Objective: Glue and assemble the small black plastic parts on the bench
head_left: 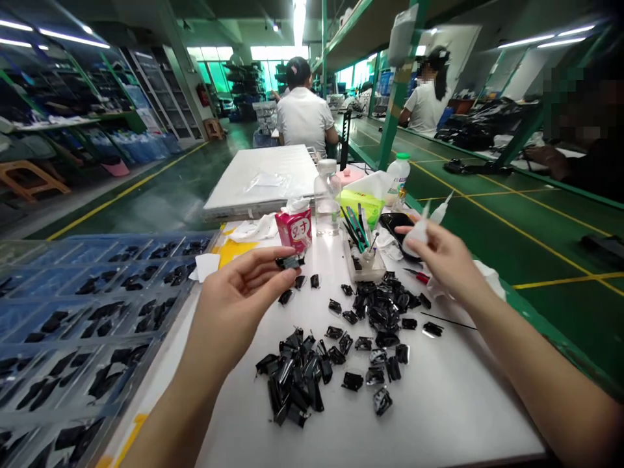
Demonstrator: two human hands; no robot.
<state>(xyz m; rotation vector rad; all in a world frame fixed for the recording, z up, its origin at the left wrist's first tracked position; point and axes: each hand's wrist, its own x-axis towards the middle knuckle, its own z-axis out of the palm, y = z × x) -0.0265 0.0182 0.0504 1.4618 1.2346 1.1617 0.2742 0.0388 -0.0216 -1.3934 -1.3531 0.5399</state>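
Observation:
My left hand (244, 292) pinches a small glossy black plastic part (290, 261) between thumb and fingers, above the white tabletop. In my right hand (446, 257) is a small translucent white squeeze bottle (417, 236) with a pointed nozzle, tilted upward. A second pointed white nozzle (441, 209) shows just behind the fingers; I cannot tell whether it is held too. Between my forearms lie a near heap of black parts (297, 377) and a farther heap of similar parts (385, 302), with several single pieces scattered around them.
A compartment tray (112, 318) of black parts stands at the left. Beyond my hands are a pink tissue pack (295, 227), a clear bottle (327, 201), a tool holder (363, 263) with tweezers, and a green-capped bottle (398, 175). A co-worker (305, 107) sits ahead, back turned.

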